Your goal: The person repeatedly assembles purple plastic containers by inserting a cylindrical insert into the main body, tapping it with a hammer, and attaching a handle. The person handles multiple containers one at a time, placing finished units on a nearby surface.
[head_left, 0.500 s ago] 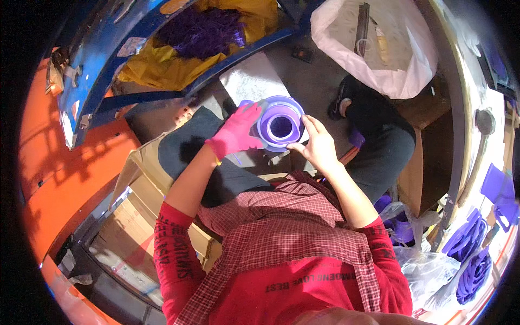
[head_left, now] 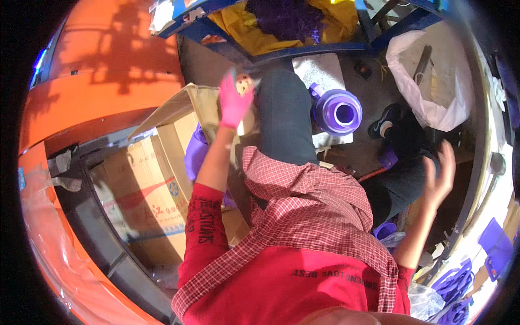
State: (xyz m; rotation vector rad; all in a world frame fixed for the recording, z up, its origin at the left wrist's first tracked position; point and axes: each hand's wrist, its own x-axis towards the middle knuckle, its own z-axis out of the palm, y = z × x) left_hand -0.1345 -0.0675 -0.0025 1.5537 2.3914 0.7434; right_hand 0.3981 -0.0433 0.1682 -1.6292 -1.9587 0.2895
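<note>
1. Resting on the person's lap, against the dark-trousered knee, the purple plastic jug (head_left: 337,112) now sits free; half a second ago both hands cupped it.
2. The pink-gloved left hand (head_left: 234,101) has swung over the open cardboard box (head_left: 162,157), pinching a small pale piece.
3. The bare right hand (head_left: 440,176) has moved away, fingers spread, holding nothing.

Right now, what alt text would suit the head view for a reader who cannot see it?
Seen from above, a seated person in a red top and checked apron lifts a pink-gloved left hand holding a small pale object over open cardboard boxes. The bare right hand is raised, open and empty. A purple jug sits by the knee.
</note>
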